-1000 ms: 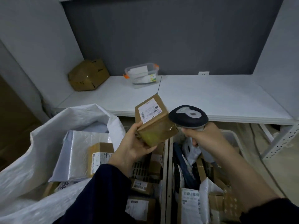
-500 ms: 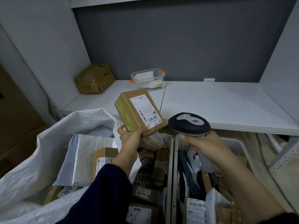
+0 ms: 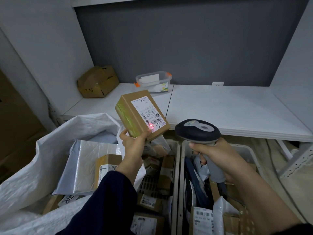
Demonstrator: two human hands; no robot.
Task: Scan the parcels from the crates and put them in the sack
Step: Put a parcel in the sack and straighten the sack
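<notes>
My left hand (image 3: 133,145) holds a small brown cardboard parcel (image 3: 133,116) by its lower end, above the crates, with its white label facing me. A red dot of light sits on the label near its barcode. My right hand (image 3: 220,158) grips the handle of a black and grey barcode scanner (image 3: 198,131), whose head faces the parcel from the right. The white woven sack (image 3: 42,158) gapes at the left with a silver mailer and a labelled box inside. Two grey crates (image 3: 177,167) below my hands are full of boxes and mailer bags.
A white shelf (image 3: 220,107) runs behind the crates. On it stand a crumpled cardboard box (image 3: 98,82) at the back left and a clear plastic tub (image 3: 154,81) with orange clips. A metal shelf leg and cable are at the right.
The parcel has turned so its label faces me and has risen toward the left. A red scanner dot now shows on the label. The scanner hand has stayed in place.
</notes>
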